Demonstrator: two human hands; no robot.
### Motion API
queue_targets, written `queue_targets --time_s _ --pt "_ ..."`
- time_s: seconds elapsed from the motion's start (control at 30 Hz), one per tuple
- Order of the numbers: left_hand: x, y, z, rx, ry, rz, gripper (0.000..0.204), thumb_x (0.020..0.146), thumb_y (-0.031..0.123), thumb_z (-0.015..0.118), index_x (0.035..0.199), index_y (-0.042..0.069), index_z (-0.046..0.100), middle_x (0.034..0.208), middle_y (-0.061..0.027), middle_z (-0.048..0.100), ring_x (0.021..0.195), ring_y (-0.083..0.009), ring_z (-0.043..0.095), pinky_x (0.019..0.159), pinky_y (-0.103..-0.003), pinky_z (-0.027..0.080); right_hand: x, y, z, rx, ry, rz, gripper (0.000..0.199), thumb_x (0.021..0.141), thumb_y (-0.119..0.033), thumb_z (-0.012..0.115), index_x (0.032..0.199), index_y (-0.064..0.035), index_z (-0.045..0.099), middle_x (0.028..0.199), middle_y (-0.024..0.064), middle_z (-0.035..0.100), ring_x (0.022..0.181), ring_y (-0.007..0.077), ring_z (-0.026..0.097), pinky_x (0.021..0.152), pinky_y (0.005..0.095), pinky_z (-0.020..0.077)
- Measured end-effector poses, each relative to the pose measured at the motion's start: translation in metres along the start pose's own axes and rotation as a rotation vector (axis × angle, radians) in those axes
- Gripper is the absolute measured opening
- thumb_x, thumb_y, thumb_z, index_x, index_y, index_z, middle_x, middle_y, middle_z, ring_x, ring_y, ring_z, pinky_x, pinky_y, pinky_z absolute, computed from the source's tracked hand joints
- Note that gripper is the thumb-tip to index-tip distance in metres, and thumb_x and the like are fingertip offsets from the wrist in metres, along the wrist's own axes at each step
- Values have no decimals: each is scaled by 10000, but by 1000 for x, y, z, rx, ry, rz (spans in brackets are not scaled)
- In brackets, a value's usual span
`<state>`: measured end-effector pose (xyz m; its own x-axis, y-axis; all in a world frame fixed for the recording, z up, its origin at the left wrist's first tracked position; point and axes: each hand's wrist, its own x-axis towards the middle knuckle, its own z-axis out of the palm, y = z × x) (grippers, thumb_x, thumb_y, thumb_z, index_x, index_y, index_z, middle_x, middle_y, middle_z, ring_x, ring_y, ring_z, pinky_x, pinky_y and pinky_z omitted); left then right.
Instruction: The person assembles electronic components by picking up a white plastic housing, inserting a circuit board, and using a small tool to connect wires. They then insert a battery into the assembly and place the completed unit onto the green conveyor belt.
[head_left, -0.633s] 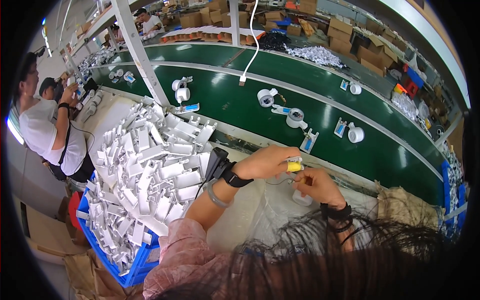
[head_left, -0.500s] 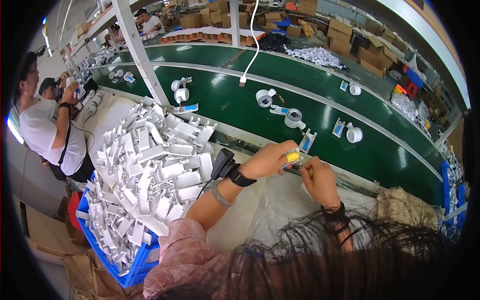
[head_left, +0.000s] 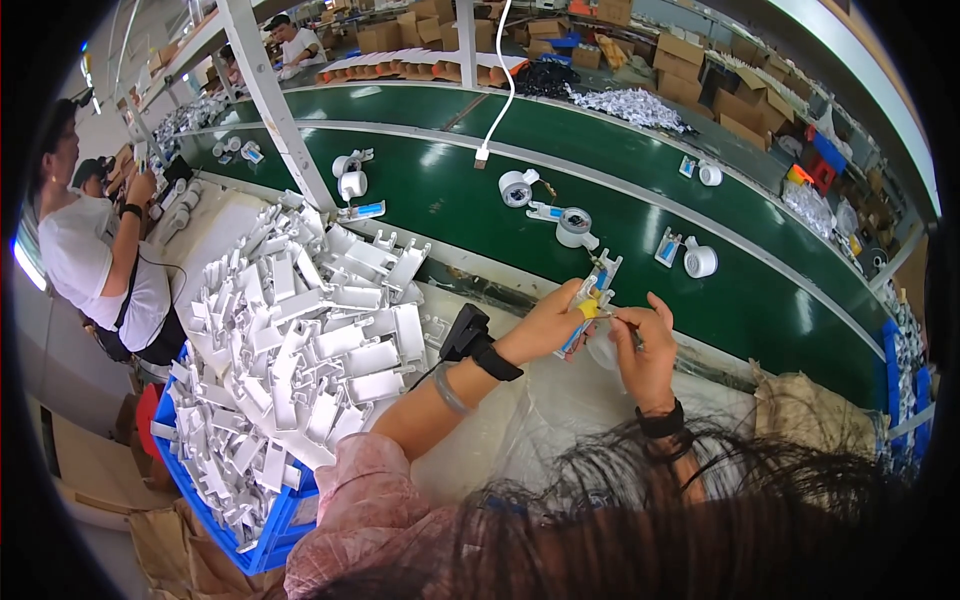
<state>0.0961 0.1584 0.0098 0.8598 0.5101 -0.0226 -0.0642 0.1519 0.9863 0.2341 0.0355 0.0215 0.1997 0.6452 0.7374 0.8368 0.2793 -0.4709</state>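
Note:
My left hand (head_left: 545, 328) is closed around a small white plastic holder with a blue part (head_left: 574, 344), much of it hidden by the fingers. A yellow patch (head_left: 590, 307) shows at the fingertips. My right hand (head_left: 648, 350) meets it from the right, thumb and forefinger pinched together, another finger raised. What lies in that pinch is too small to make out. Below, between the hands, a pale rounded piece (head_left: 604, 350) is partly visible. Just beyond my left hand, another white holder with a blue part (head_left: 605, 270) sits at the belt's near edge.
White round housings (head_left: 575, 228) with wired holders lie along the green conveyor belt (head_left: 440, 205). To the left, white plastic parts (head_left: 330, 340) heap over a blue crate (head_left: 262, 550). A white cable (head_left: 497, 120) hangs above. A person (head_left: 95, 250) works at far left.
My right hand has gone from a closed grip to a fingertip pinch with a finger lifted. My left hand has turned slightly. Pieces on the near belt have shifted a little left.

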Motion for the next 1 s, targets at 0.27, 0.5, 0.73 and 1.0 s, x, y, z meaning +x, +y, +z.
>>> queue_targets --time_s 0.27,0.5,0.73,1.0 --pt "-9 4 13 85 -61 155 325 934 75 474 1255 60 433 872 -24 564 634 -87 552 519 -259 467 -3 -1 -2 -50 41 -140 137 796 36 689 881 -58 638 788 50 640 749 203 624 1035 477 382" --pt "-11 1 15 186 -83 233 370 933 58 455 1300 50 404 860 -21 543 670 -77 521 555 -254 456 -4 0 0 -55 94 -184 178 749 25 726 881 -84 678 835 55 633 817 206 613 1029 503 374" --pt "-10 -1 20 176 -33 319 371 894 92 450 1258 24 427 811 -57 559 610 -106 517 535 -276 440 -3 -1 -1 -50 110 -185 186 743 24 733 884 -85 680 821 48 625 809 206 611 1031 504 374" --pt "-14 -3 21 452 89 587 415 866 71 513 1266 -2 429 924 -160 599 765 -279 585 690 -369 472 -1 -5 -2 20 108 -158 177 756 27 735 889 -62 659 805 63 625 766 210 612 1025 500 383"
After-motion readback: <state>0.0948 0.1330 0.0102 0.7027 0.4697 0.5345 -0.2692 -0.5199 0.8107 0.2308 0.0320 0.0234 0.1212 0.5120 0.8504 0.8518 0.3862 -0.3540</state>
